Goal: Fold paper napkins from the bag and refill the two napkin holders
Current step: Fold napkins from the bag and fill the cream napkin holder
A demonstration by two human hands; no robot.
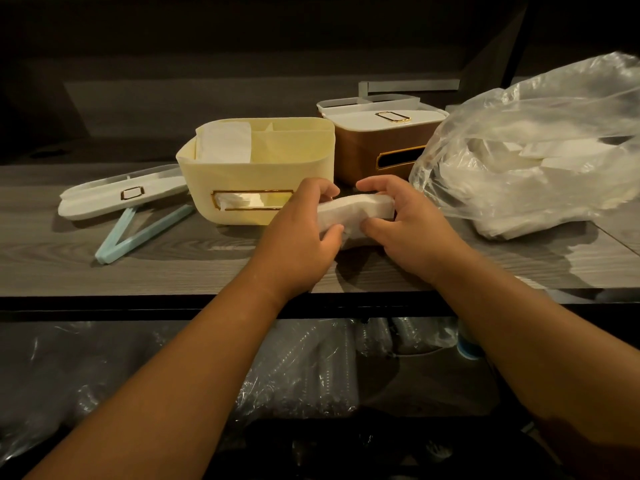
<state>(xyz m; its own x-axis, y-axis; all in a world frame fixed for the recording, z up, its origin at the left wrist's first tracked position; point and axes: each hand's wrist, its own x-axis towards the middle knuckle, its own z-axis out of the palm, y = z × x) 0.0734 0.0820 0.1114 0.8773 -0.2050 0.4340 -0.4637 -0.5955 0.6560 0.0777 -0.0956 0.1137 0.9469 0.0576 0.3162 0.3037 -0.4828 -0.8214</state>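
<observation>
A thick stack of white napkins (353,209) is held just above the counter, bent in the middle. My left hand (304,230) grips its left end and my right hand (405,223) grips its right end, thumbs underneath. Just behind stands the cream napkin holder (256,168) with its lid off, napkins in its left compartment and one showing through the front slot. The brown napkin holder (374,147) stands behind to the right with its white lid on. A clear plastic bag (530,157) of napkins lies at the right.
The cream holder's white lid (121,195) lies at the left on the grey wooden counter (173,268), partly over a light blue V-shaped piece (138,230). Below the counter's front edge, a lower shelf holds plastic-wrapped clear cups (311,368).
</observation>
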